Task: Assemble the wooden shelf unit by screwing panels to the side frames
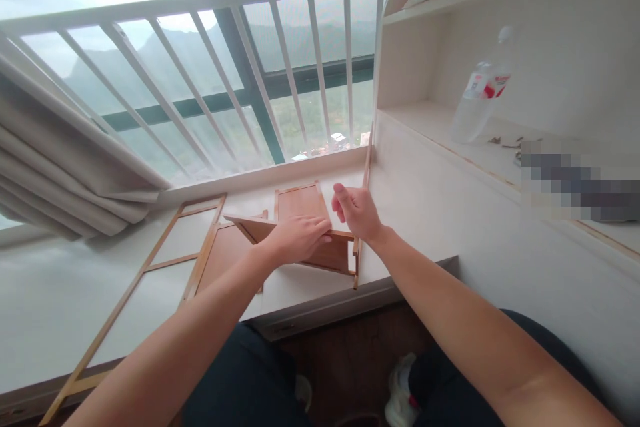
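Note:
Small brown panels joined by wooden strips form a partly assembled wooden frame (327,257), standing at an angle on the white window ledge. My left hand (300,238) lies over its top edge, the fingers curving over the wood and holding it. Closed in a fist, my right hand (356,210) is just above the frame's right end; nothing shows in it. Behind my hands a brown panel (300,201) with wooden edge strips lies on the ledge. Another brown panel (220,257) is left of my left hand, partly covered by my forearm.
A long open wooden frame (167,261) extends past the ledge's front edge at the left. White railings (320,67) and a grey curtain (60,147) stand behind. On the right shelf are a plastic bottle (483,90) and a blurred-out dark object (580,180).

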`<action>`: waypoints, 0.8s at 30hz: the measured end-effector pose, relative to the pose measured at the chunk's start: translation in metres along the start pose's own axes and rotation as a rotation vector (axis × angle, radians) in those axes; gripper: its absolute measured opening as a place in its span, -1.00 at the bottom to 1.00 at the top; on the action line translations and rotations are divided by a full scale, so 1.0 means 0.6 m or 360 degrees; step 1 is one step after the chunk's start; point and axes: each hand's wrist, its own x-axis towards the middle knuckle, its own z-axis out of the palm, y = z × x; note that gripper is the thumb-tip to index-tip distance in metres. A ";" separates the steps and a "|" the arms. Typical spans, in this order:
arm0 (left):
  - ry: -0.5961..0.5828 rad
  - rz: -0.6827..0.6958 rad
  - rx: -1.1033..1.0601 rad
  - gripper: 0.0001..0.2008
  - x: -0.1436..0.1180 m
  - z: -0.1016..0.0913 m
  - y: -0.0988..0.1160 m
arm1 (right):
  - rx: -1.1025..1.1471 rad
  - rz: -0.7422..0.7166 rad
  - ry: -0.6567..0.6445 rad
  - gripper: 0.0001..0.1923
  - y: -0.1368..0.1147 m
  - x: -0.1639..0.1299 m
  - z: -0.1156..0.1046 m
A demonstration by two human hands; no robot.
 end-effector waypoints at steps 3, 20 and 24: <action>0.0002 0.0006 -0.0068 -0.75 0.023 0.001 0.015 | 0.0071 -0.0017 -0.0020 -0.25 0.007 -0.003 -0.026; 0.0001 0.0074 -0.0138 -0.66 0.108 -0.003 0.099 | 0.0379 -0.0014 0.0116 -0.28 0.030 -0.020 -0.104; 0.0023 0.0044 -0.0187 -0.68 0.119 0.002 0.113 | 0.0484 0.0020 0.0185 -0.28 0.040 -0.021 -0.103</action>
